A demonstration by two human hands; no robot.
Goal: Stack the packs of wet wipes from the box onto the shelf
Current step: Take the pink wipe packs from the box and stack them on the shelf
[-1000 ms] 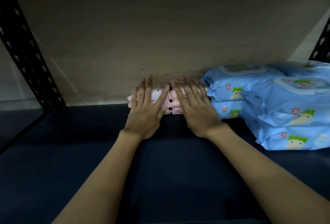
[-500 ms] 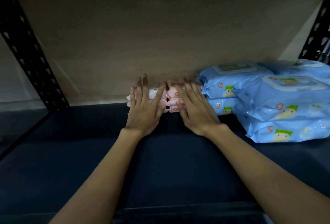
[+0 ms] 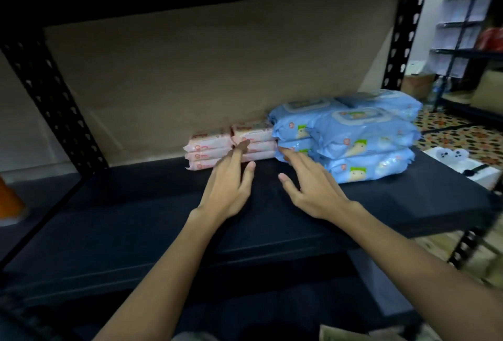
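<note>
Two stacks of small pink wet-wipe packs [image 3: 209,147] stand side by side at the back of the dark shelf [image 3: 136,218], against the brown back board. To their right lie stacked larger blue wet-wipe packs [image 3: 353,136]. My left hand [image 3: 231,185] hovers over the shelf in front of the pink packs, fingers straight, holding nothing. My right hand [image 3: 310,185] is spread open beside it, its fingertips close to the lower blue pack. The box is not in view.
Black perforated uprights [image 3: 54,104] frame the shelf on both sides. A white tray [image 3: 462,166] sits on the patterned floor at right. Another rack with papers [image 3: 468,14] stands far right. An orange object [image 3: 11,199] is at the left edge.
Both hands have come back off the pink packs toward me and now hover in front of them. The view has pulled back and shows more of the shelf.
</note>
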